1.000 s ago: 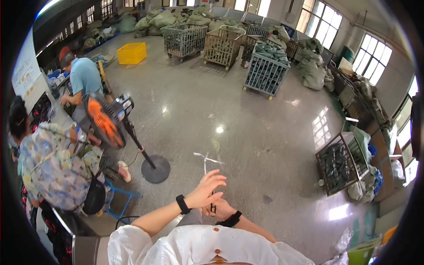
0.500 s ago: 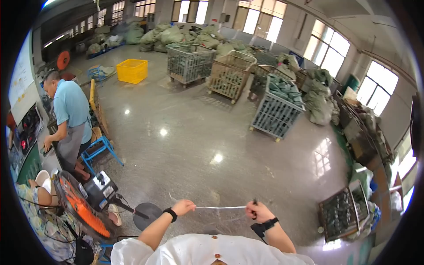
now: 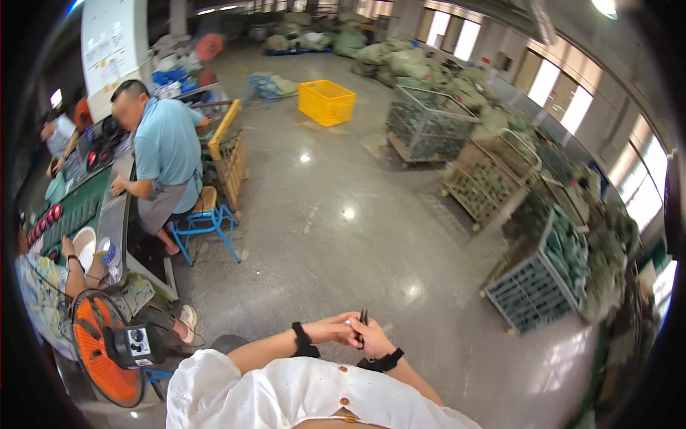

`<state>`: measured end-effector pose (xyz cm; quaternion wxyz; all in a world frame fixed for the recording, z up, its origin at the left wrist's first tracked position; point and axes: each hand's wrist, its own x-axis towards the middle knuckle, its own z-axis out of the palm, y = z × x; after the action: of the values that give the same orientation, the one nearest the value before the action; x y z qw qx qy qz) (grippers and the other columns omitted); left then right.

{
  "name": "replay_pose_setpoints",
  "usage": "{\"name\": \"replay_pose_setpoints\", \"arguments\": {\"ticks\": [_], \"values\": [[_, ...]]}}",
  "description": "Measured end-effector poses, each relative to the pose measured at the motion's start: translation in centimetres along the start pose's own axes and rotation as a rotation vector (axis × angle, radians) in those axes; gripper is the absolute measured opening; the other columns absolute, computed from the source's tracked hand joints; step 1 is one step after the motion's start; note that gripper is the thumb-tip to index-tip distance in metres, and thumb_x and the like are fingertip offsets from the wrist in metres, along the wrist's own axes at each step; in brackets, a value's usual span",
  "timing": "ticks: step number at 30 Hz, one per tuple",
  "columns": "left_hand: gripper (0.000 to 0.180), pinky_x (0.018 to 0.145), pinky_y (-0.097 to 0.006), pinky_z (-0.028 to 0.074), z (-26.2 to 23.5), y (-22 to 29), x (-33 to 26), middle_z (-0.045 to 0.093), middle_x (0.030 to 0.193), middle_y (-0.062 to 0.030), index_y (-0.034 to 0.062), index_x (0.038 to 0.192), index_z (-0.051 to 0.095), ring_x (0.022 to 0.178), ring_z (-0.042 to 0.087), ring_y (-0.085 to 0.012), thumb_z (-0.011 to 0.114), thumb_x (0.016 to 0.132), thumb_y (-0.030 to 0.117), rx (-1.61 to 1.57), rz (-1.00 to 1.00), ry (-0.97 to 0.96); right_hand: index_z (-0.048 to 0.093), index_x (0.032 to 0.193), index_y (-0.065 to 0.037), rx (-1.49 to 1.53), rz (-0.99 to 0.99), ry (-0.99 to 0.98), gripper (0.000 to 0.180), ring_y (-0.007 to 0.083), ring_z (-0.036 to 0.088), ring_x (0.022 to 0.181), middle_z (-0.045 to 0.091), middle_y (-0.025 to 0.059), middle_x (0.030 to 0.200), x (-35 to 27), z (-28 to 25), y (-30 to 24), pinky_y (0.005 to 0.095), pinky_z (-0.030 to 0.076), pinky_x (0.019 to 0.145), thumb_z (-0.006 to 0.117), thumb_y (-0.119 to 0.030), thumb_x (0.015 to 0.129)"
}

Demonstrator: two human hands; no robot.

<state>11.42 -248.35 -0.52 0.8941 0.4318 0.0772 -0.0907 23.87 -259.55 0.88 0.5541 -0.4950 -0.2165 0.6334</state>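
Note:
Just in front of my white shirt, my two hands meet. My right hand (image 3: pixel 372 340) is closed around a small dark two-pronged tool (image 3: pixel 364 317), its prongs pointing up and away from me. My left hand (image 3: pixel 334 331) presses against the right, its fingers together. A small white bit (image 3: pixel 348 322) shows between the fingers; whether it is part of a strip I cannot tell. What lies inside the left hand is hidden. Black bands circle both my wrists.
An orange-bladed fan (image 3: pixel 107 348) stands close on my left, by a seated person in patterned clothes. Beyond, a person in blue (image 3: pixel 168 146) works at a bench beside a blue stool (image 3: pixel 207 227). Filled cage carts (image 3: pixel 532 279) line the right; a yellow crate (image 3: pixel 326 104) sits ahead.
My hands have come together; the white strip stretched between them no longer shows at length. My view has turned left, bringing more of the bench into sight.

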Motion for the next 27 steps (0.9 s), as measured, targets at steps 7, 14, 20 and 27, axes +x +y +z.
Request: {"name": "replay_pose_setpoints", "arguments": {"ticks": [7, 14, 20, 27], "values": [[0.023, 0.054, -0.022, 0.034, -14.7, 5.1, -2.0, 0.045, 0.065, 0.0037, 0.0065, 0.091, 0.054, 0.055, 0.039, -0.0062, 0.049, 0.089, 0.029, 0.049, 0.129, 0.687, 0.049, 0.074, -0.009, -0.179, -0.058, 0.056, 0.016, 0.0068, 0.040, 0.042, 0.048, -0.0005, 0.054, 21.5, -6.5, -12.8, 0.0210, 0.029, 0.039, 0.055, -0.019, 0.085], [0.029, 0.052, -0.025, 0.038, -31.1, 18.5, 1.3, 0.035, 0.054, 0.0049, 0.0121, 0.069, 0.046, 0.046, 0.033, -0.0073, 0.049, 0.089, 0.032, -0.236, 0.473, 1.003, 0.056, 0.072, -0.006, -0.524, 0.116, 0.011, 0.020, 0.0075, 0.046, 0.048, 0.052, 0.0006, 0.056, 38.4, -9.8, -21.3, 0.0198, 0.032, 0.041, 0.059, -0.024, 0.081], [0.024, 0.065, -0.032, 0.050, -40.7, 31.7, 8.0, 0.058, 0.075, -0.0058, 0.0084, 0.080, 0.050, 0.066, 0.058, -0.0170, 0.046, 0.090, 0.030, -0.638, 0.624, 0.811, 0.054, 0.070, -0.002, -0.836, 0.031, -0.018, 0.020, 0.0072, 0.047, 0.053, 0.052, 0.0010, 0.060, 49.3, -12.9, -28.0, 0.0240, 0.039, 0.049, 0.061, -0.019, 0.079], [0.018, 0.083, -0.035, 0.048, -54.1, 44.5, 18.9, 0.053, 0.116, -0.0156, 0.0027, 0.097, 0.050, 0.106, 0.054, -0.0271, 0.040, 0.093, 0.017, -0.427, 0.851, 0.846, 0.057, 0.076, -0.003, -0.881, 0.120, -0.523, 0.011, 0.0082, 0.050, 0.058, 0.056, 0.0011, 0.064, 65.1, -12.9, -34.5, 0.0234, 0.042, 0.055, 0.061, -0.013, 0.079]]}}
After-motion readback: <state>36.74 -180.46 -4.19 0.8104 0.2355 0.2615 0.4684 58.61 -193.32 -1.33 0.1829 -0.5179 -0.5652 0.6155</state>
